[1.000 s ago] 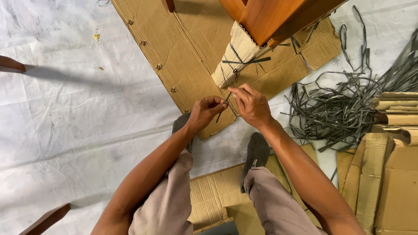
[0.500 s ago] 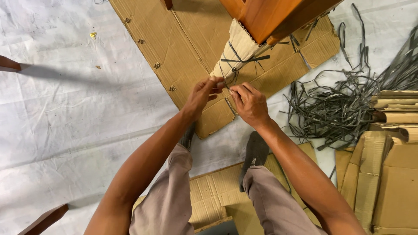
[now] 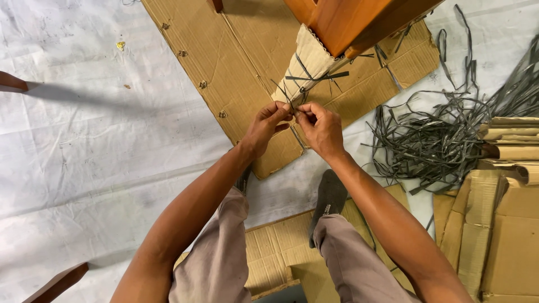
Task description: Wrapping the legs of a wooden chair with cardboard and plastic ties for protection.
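A wooden furniture leg stands on flattened cardboard, its lower part wrapped in corrugated cardboard bound with dark grey plastic straps. My left hand and my right hand meet at the foot of the wrap, each pinching an end of a thin grey strap between thumb and fingers. The strap's ends poke up past my fingertips toward the wrap. My knuckles hide where the strap crosses.
A tangled heap of grey straps lies to the right on the white floor sheet. Folded cardboard pieces are stacked at the far right. A flat cardboard sheet lies under the leg. My grey-socked feet rest below my hands.
Both hands moved up from the cardboard's edge to the foot of the wrapped leg and closed together. The strap ends now stick up between my fingers.
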